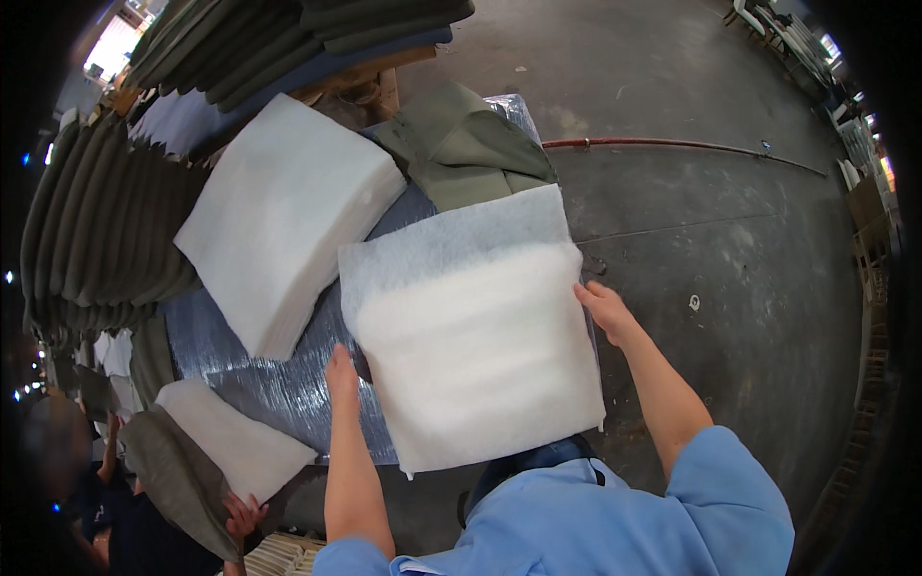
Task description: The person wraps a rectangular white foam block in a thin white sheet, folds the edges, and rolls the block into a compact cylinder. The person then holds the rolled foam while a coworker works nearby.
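In front of me lies a white fibre batting pad (480,355), thick and fluffy, on a thinner, flatter white sheet (451,235) that shows at its far end. My right hand (605,309) is at the pad's right edge, fingers extended, fingertips touching its side. On the other side, my left hand (343,374) is held edge-on, just off the pad's left edge, its fingers pointing away from me. Neither hand appears to grip anything. A thick stack of white batting sheets (288,211) stands to the left, and a folded olive-green fabric (466,149) lies beyond the pad.
The table (250,336) is covered in shiny plastic film. Dark olive cushions (106,230) are piled at the left, with more (288,38) behind. At lower left, another person's hand (245,514) is by a green cover (178,470) and white pad (235,437). A red pole (663,143) extends over the concrete floor.
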### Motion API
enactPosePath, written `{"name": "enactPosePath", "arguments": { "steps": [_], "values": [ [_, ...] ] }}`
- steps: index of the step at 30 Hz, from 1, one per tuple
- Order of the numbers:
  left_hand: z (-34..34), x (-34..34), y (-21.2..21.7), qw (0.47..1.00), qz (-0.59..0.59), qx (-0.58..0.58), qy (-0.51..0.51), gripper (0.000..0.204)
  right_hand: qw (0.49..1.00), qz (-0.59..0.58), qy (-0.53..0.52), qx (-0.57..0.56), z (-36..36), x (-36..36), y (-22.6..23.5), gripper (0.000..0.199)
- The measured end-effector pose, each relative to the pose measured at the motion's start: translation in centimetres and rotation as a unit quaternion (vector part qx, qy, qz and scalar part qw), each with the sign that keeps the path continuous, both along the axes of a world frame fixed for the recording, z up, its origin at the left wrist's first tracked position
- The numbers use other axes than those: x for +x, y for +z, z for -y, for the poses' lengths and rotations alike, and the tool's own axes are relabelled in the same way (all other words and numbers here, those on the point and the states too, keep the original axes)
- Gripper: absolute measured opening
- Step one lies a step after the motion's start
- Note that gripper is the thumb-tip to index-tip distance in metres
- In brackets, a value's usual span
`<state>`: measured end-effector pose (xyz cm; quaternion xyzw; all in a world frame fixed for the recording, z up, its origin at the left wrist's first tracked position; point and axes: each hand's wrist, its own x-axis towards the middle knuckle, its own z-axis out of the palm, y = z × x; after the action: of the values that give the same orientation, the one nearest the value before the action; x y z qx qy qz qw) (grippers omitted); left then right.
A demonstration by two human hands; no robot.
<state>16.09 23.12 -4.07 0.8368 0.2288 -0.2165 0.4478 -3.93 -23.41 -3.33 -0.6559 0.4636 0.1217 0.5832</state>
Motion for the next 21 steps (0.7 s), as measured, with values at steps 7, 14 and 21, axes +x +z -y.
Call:
{"name": "enactPosePath", "arguments": {
  "steps": [7,14,21],
  "values": [
    [3.7,-1.9,-2.1,0.97,0.175,0.085,-0.145,0.058,0.97,0.077,0.061,-0.223,-4.1,3.8,0.3,0.076],
    [5.8,2.0,-3.3,0.992,0.1,0.008,-0.078,0.061,0.966,-0.001,0.08,-0.248,-4.1,7.6,-0.8,0.071],
    [6.9,4.4,-3.7,0.997,0.04,0.02,-0.057,0.067,0.966,-0.057,0.047,-0.246,-2.7,9.1,-4.0,0.08]
  ]
}}
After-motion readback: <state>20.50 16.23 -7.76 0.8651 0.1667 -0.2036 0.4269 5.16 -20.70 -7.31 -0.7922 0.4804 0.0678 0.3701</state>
